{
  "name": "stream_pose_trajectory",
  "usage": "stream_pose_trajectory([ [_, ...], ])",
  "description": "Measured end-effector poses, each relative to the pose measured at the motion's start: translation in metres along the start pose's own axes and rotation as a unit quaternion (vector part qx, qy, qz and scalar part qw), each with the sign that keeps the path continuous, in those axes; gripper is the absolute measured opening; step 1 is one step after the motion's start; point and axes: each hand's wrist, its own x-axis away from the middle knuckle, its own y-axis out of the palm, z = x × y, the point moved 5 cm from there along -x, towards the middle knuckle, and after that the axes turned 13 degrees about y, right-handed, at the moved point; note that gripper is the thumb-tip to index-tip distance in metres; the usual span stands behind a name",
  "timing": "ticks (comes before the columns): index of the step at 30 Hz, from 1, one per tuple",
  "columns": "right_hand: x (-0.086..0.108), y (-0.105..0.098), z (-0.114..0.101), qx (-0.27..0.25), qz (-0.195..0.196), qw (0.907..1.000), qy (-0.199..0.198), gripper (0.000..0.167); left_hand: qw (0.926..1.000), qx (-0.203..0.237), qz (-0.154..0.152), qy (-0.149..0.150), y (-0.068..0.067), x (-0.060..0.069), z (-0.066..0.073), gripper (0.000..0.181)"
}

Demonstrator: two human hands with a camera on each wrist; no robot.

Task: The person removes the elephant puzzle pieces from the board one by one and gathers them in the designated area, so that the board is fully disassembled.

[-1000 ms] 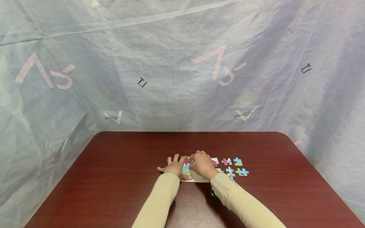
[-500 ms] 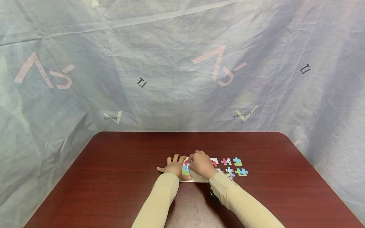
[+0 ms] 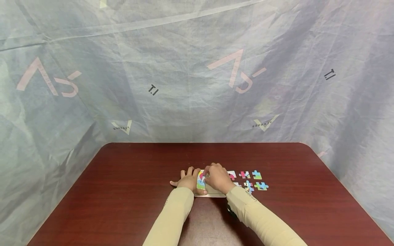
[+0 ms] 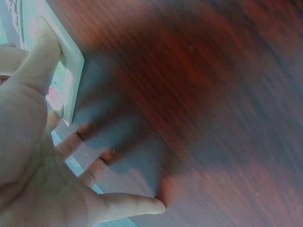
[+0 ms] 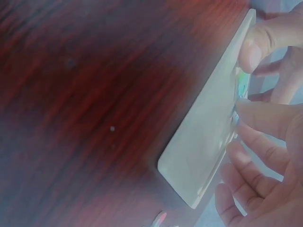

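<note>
A pale puzzle board (image 3: 215, 195) lies flat between the two hands, with colourful fitted pieces (image 3: 201, 183) at its left end. My left hand (image 3: 187, 181) spreads over that end. Its thumb (image 4: 45, 45) rests on the front border, while the other fingers reach past the side edge, as the left wrist view shows. Over the board, my right hand (image 3: 219, 178) bends down. In the right wrist view its thumb and forefinger pinch a small blue puzzle piece (image 5: 235, 116), mostly hidden by the fingertips. The bare grey tray surface (image 5: 199, 137) lies beneath.
Several loose puzzle pieces (image 3: 261, 186) lie in two rows right of the board, some partly hidden by my right hand. The dark red wooden table (image 3: 129, 191) extends around. A printed cloth (image 3: 184, 85) hangs behind its far edge.
The left forefinger has drawn back slightly, showing more of the red and yellow picture. The right hand has stayed almost in the same place over the board.
</note>
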Motion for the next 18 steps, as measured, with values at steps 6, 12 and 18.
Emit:
stream_pose_trajectory([
  [6,-0.0007,0.0013,0.0024,-0.005,0.001,1.0,0.005,0.013,1.0,0.001,-0.005,-0.005,-0.0022,0.0025,0.0014,0.088],
  [12,-0.0014,0.0028,0.0058,-0.012,0.005,0.9998,0.015,0.014,1.0,0.002,-0.006,-0.004,-0.0041,0.004,0.0029,0.087],
  [18,-0.0014,0.0021,0.0076,0.012,0.025,0.9994,0.02,0.017,1.0,0.001,-0.002,0.0,-0.0012,0.0013,0.0015,0.086],
])
